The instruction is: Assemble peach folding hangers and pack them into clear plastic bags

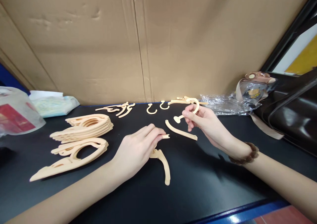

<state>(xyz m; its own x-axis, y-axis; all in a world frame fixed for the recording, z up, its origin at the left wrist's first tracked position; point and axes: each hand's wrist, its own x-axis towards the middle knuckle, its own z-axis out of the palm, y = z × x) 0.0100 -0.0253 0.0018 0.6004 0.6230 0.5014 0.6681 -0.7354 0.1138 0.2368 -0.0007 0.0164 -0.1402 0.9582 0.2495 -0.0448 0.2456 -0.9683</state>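
My left hand (137, 149) is closed around a cream plastic hanger piece (165, 136), whose slotted end pokes out past the fingertips. Below those fingers a curved hanger arm (164, 168) hangs down; whether it joins the gripped piece is hidden. Between thumb and fingers, my right hand (201, 118) pinches a cream hanger hook (197, 105) with a round disc at its end. A loose curved hanger arm (182, 131) lies on the black tabletop (138, 197) between the hands. Farther back are two separate hooks, a left one (150, 110) and a right one (163, 105).
Folded hangers (84, 130) are stacked at the left, with more hanger parts (121, 109) behind. Hanger strips (180, 101) lie at the back. A plastic tub (18, 113) and a wipes pack (53, 103) stand left; clear plastic wrap (223, 104) and a dark bag (294, 108) sit right.
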